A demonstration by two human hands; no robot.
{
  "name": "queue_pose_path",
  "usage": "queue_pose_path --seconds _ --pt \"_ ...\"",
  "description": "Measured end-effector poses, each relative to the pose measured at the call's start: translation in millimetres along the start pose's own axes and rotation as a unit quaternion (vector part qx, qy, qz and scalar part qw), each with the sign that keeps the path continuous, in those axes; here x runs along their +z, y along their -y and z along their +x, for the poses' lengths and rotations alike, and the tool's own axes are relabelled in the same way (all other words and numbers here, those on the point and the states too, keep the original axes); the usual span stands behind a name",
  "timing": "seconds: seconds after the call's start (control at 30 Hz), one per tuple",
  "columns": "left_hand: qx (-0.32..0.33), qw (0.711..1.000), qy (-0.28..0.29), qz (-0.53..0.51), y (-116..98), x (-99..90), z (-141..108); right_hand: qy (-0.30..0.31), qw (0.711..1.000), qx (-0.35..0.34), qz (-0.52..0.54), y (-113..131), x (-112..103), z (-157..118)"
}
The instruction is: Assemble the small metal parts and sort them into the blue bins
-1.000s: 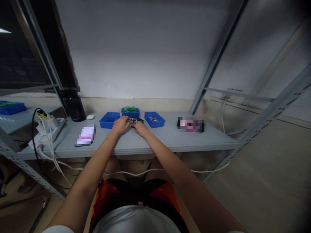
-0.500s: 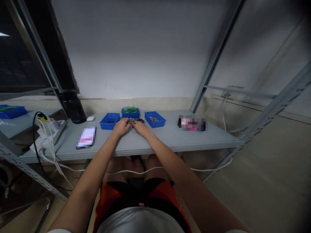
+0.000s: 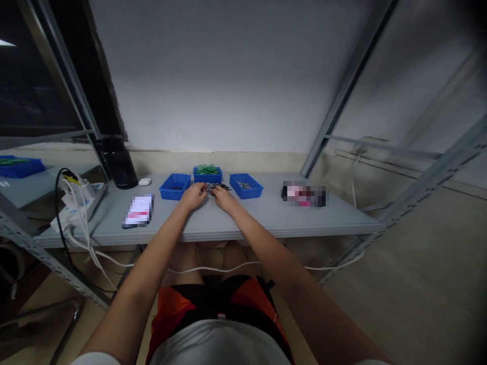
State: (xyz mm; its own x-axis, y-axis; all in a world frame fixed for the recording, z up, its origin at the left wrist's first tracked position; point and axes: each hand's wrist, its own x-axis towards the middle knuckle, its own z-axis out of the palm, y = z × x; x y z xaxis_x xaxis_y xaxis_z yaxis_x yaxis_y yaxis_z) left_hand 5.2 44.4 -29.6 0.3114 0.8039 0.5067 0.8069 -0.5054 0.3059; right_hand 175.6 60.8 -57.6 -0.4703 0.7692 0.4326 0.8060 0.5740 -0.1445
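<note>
A small pile of thin silvery and dark pieces (image 3: pixel 219 186) lies on the grey shelf table, between and just beyond my hands. At its left edge is my left hand (image 3: pixel 194 195), fingers bent and drawn together at the pieces. My right hand (image 3: pixel 225 198) is close beside it at the front of the pile, its fingers also curled in. What either hand pinches is too small to make out. Around the pile stand three blue trays: the left tray (image 3: pixel 163 192) with a few dark bits, the back tray (image 3: pixel 207 179) with green packets (image 3: pixel 206 169), and the right tray (image 3: pixel 251 193) with silvery thin pieces.
A phone (image 3: pixel 138 210), a white case (image 3: pixel 145 181) and a black bottle (image 3: pixel 119 165) are on the left, near a power strip (image 3: pixel 81 208) with cables. A blurred dark and pink object (image 3: pixel 304 194) lies to the right. Metal uprights flank the table (image 3: pixel 274 218).
The whole view has shifted slightly. Both hands stay at the pile, with only small finger movements.
</note>
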Motion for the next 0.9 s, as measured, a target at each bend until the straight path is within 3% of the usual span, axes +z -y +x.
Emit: queue_pose_path --seconds 0.23,0.47,0.9 --pt "0.01 1.0 0.008 -0.002 0 0.1 -1 -0.044 0.998 -0.005 0.04 -4 3 -4" --pt "0.036 0.998 0.048 -0.034 11 8.5 3 -0.116 0.984 -0.062 0.12 -1 1 -1" --pt "0.071 0.992 0.017 -0.106 13 8.5 7 -0.173 0.961 -0.084 0.2 2 -5 -2"
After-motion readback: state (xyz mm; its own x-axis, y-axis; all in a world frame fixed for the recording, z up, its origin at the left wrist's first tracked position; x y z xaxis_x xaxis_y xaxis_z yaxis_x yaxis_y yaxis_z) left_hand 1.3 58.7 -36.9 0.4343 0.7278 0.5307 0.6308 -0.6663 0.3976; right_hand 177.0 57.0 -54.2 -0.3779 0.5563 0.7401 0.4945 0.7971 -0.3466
